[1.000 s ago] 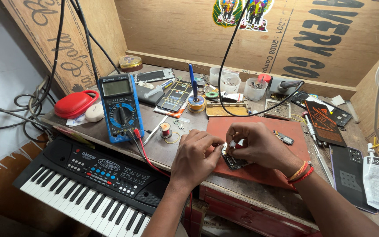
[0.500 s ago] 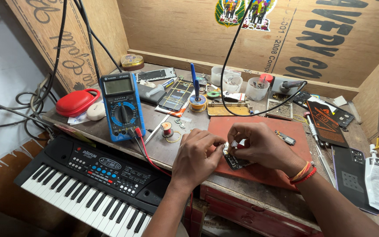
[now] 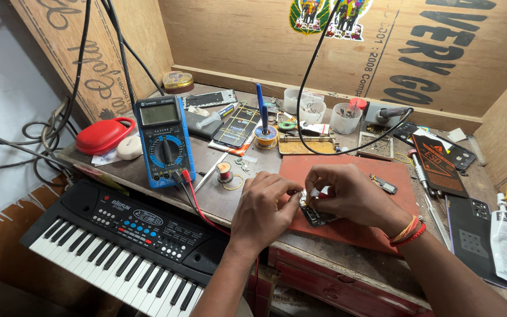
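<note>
At the workbench's front edge, on the red mat (image 3: 347,229), the left hand (image 3: 262,211) and right hand (image 3: 353,196) both pinch a small circuit board (image 3: 315,216); light, stiff, fragile, probably best held by its edges.

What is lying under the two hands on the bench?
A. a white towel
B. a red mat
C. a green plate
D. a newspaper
B: both the left hand and the right hand work on a small dark circuit board that lies on a red mat.
</note>
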